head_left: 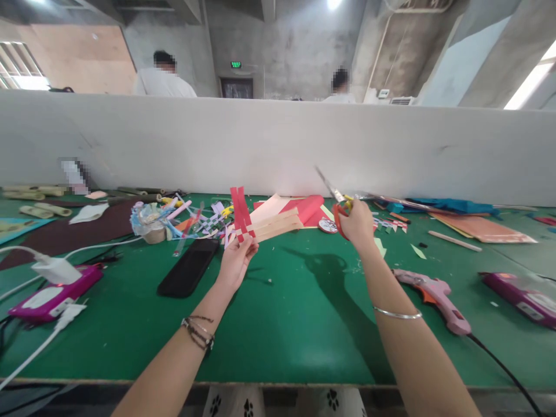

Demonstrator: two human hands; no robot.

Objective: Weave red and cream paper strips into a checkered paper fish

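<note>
Paper strips [240,209], interlaced, pinched by left fingers [249,245]; right fingers [346,219] grasp scissors [336,194], between near and far edges of the surface [278,330].

Open path: I can pass low over the green table [278,330], betw. my L hand [237,255] and R hand [358,225]. Fwd limit: paper sheets [309,211], then white partition [278,145]. L side: phone [189,269] near my L hand; purple power strip [52,297] + cable [35,355] further out. R side: glue gun [441,298] beside my R forearm [403,336] blocks lateral travel; cord [499,364] runs past table edge.
</note>
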